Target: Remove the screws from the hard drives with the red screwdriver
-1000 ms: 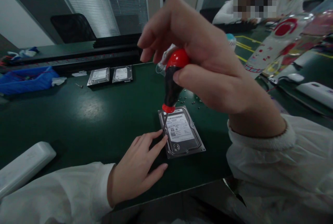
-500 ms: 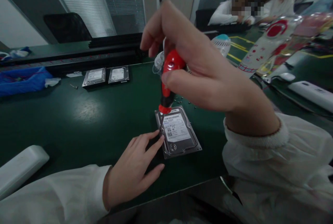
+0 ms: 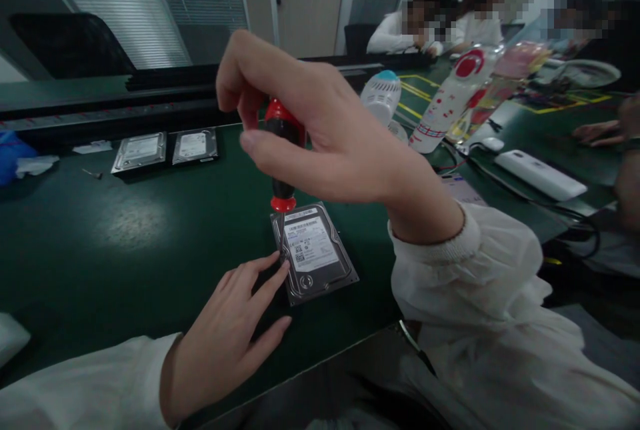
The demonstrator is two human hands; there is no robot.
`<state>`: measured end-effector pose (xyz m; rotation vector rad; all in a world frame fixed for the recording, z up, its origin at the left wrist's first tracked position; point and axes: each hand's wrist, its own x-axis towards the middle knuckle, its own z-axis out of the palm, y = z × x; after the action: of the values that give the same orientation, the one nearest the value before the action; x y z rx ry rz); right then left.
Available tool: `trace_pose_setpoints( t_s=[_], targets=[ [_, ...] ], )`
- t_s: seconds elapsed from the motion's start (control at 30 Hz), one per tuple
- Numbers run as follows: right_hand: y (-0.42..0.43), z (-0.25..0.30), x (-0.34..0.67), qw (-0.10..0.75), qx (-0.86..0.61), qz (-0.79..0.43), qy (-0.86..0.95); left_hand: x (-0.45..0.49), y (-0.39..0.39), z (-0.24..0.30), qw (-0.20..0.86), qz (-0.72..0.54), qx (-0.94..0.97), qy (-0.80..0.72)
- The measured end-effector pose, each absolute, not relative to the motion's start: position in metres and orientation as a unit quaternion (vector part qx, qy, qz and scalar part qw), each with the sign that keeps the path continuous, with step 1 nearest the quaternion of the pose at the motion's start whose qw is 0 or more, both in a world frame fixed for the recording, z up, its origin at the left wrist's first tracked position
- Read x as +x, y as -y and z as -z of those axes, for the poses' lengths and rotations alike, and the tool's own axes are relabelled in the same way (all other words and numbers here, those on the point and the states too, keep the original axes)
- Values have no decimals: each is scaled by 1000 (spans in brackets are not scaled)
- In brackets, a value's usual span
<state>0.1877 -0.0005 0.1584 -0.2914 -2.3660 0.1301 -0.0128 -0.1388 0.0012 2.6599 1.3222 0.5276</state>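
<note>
A hard drive [image 3: 327, 251] lies label up on the green table [image 3: 125, 270] in front of me. My right hand [image 3: 320, 123] grips a red and black screwdriver [image 3: 283, 190] by its handle, held nearly upright. The shaft runs down to the drive's left edge, where the tip is hidden by fingertips. My left hand [image 3: 235, 323] rests beside the drive with fingers apart. Its index and middle fingertips touch that left edge around the screwdriver's tip, while the thumb stays off the drive.
Two more hard drives [image 3: 196, 145] lie at the back left, near a blue bag [image 3: 15, 157]. A white handheld device [image 3: 381, 93] and a patterned bottle [image 3: 450, 100] stand at the back right. A white power strip [image 3: 540, 175] with cables lies farther right. Several people sit beyond.
The view has swung right, so everything appears shifted left. My right hand has turned about the screwdriver's handle, and more black of the grip shows. Left fingertips stay at the drive's edge.
</note>
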Motion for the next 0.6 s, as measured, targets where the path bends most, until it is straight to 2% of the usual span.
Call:
trace_pose_setpoints(
  t_s=[0.6],
  targets=[
    [-1,-159,183,375,-87,-35,922,-12,139,0,47,-180,879,-439]
  ],
)
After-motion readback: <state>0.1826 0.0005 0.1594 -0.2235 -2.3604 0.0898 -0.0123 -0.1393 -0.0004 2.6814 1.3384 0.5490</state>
